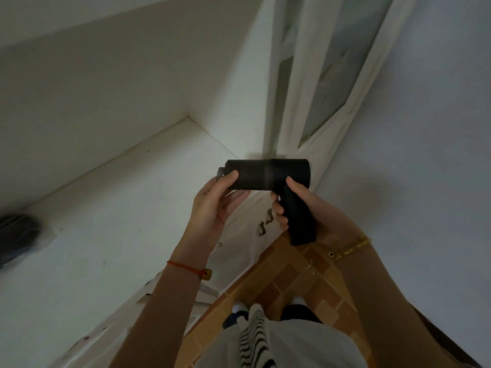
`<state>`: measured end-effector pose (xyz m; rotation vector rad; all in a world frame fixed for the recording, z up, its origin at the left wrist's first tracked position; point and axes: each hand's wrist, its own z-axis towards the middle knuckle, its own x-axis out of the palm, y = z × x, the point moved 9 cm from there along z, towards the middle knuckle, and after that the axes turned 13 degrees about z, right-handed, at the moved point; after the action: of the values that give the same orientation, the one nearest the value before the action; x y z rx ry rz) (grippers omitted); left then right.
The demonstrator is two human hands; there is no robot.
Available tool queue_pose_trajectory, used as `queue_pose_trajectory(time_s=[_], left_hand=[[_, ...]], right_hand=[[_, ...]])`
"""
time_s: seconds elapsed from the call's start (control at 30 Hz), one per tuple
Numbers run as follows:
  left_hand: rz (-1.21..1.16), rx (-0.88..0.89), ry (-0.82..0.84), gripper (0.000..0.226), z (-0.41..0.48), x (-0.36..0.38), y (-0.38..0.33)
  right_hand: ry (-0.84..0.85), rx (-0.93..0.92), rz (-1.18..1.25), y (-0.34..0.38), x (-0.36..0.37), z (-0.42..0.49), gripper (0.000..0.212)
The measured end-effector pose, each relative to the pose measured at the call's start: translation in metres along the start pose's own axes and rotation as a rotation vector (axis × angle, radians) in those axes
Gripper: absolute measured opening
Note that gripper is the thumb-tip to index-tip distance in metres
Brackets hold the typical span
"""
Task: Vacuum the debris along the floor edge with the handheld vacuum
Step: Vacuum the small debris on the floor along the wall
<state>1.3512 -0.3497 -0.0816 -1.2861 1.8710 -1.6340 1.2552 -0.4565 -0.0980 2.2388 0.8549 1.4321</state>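
I hold a black handheld vacuum (pixel 268 173) in front of me at chest height, its barrel lying level, left to right. My right hand (pixel 300 208) is wrapped around the pistol handle that points down. My left hand (pixel 218 200) grips the left end of the barrel, thumb on top. Below the vacuum lies the brown tiled floor (pixel 289 277), and its edge runs along the foot of a white cabinet (pixel 247 235). No debris is clear to me from here.
A white counter (pixel 119 208) fills the left, with a dark object (pixel 16 237) at its far left edge. A white-framed glass door (pixel 326 83) stands ahead. A white wall (pixel 425 155) closes the right side. My feet (pixel 265 309) stand on the tiles.
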Motion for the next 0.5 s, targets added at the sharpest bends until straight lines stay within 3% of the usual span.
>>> queue_pose_trajectory(time_s=[0.27,0.5], left_hand=[[0.045,-0.07,0.158,0.045,0.0,0.094,0.038],[0.055,-0.134,0.229,0.04,-0.012,0.191,0.088]], right_hand=[[-0.057,-0.126,0.113,0.013,-0.069,-0.069,0.033],[-0.136,-0.162,0.158,0.029,-0.146,-0.145,0.033]])
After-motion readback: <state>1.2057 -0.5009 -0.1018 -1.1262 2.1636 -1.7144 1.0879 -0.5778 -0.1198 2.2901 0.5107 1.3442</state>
